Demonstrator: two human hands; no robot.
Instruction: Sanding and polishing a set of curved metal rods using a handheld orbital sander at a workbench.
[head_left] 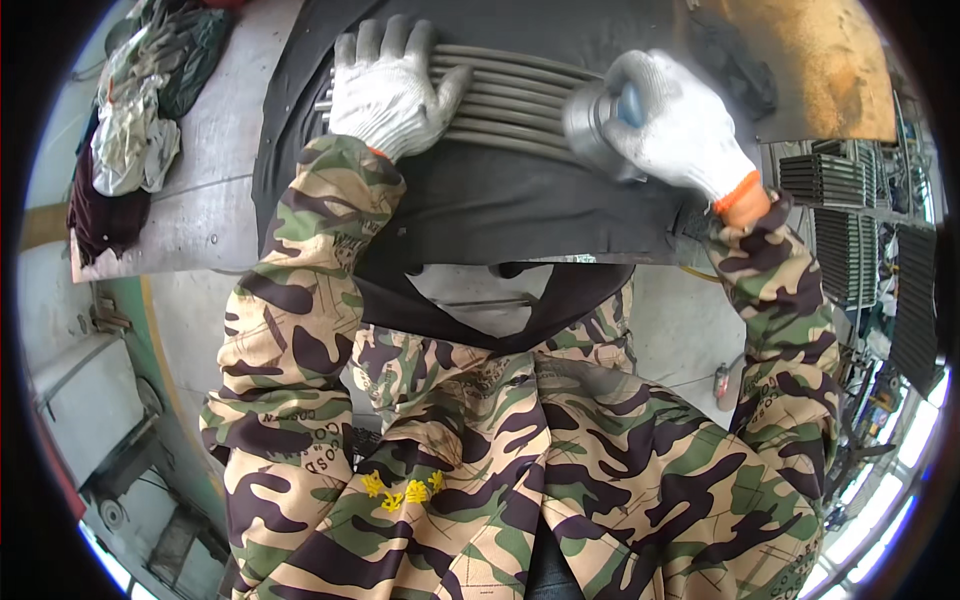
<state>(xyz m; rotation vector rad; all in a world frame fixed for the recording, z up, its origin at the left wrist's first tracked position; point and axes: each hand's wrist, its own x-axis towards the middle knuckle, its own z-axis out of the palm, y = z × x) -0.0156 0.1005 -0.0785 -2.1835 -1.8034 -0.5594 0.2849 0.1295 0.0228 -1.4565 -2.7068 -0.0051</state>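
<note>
Several grey metal rods (510,98) lie side by side on a black cloth (540,205) over the table. My left hand (385,95), in a white work glove with greyed fingertips, lies flat on their left ends with the fingers spread. Wrapped in my gloved right hand (680,125) is what looks like a round sander (592,122), with a grey body and a blue part under the fingers. It sits over the right ends of the rods, slightly blurred. Its underside, and where it touches the rods, are hidden.
Crumpled cloths and clothing (140,130) lie at the table's left end. A rusty, yellowish board (830,70) covers the far right. Stacks of dark slatted metal parts (845,230) stand beyond the table on the right. The table's front edge is close to my body.
</note>
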